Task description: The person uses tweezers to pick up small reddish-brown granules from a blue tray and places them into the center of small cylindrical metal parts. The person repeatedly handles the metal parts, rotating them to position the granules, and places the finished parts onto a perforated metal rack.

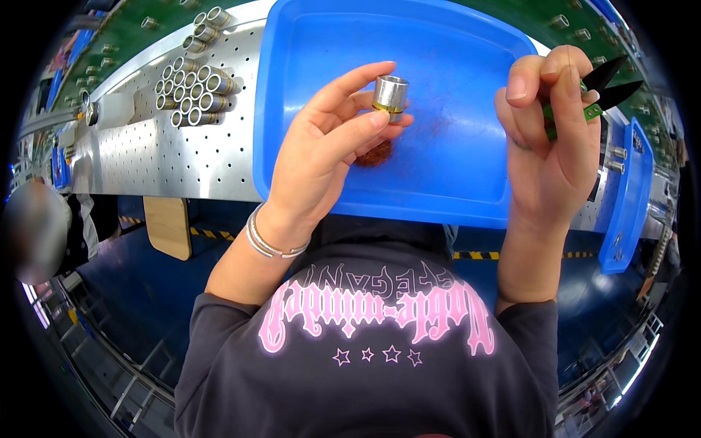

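Observation:
Above the blue tray [453, 197], my left hand [314, 150] pinches a short silver metal sleeve [392, 91] between thumb and fingers. A yellowish band runs round the sleeve's lower part. My right hand [549, 139] is raised over the tray's right edge, closed round a pair of snips [593, 111] with green handles. Their black blades stick out past the fingers to the upper right, spread apart. The thumb and a finger of that hand press together; whether they pinch anything else cannot be seen. A reddish-brown clump of fine strands [376, 155] lies in the tray, partly behind my left hand.
Several similar metal sleeves [196, 91] stand grouped on the perforated metal table [212, 153] to the left. Another blue tray [626, 204] with small parts is at the far right. A wooden seat [166, 226] stands below the left table edge. Another person [44, 230] is at the far left.

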A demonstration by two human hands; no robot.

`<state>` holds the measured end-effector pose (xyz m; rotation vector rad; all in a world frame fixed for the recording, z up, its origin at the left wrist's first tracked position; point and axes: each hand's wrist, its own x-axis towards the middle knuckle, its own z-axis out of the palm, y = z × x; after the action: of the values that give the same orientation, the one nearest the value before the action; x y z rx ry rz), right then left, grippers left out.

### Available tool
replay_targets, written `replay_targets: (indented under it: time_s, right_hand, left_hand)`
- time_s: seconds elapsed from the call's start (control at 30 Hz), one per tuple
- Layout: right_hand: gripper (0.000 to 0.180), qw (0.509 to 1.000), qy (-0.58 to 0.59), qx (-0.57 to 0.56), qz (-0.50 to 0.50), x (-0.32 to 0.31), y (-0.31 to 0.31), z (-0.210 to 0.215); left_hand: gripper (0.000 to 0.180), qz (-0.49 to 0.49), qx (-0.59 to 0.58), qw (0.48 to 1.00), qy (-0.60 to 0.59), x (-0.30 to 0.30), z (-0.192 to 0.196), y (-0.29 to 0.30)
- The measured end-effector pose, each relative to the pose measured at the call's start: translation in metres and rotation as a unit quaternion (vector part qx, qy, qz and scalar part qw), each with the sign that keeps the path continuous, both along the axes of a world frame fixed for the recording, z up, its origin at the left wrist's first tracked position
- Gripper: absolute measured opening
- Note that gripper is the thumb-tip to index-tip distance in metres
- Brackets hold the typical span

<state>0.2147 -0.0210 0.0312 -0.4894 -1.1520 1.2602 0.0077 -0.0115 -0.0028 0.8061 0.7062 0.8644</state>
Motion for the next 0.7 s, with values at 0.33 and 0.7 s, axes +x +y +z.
replay_targets:
  time_s: [0.33,0.7]
  right_hand:
    - [0.016,0.998,-0.062,0.004,-0.026,-0.007,-0.002,0.010]
    - [0.031,0.994,-0.096,0.001,-0.061,-0.008,0.006,0.022]
  left_hand:
    - [0.046,0.003,0.024,1.000,0.020,0.001,0.000,-0.001]
    - [0.044,-0.020,0.089,0.994,0.053,0.004,-0.005,-0.004]
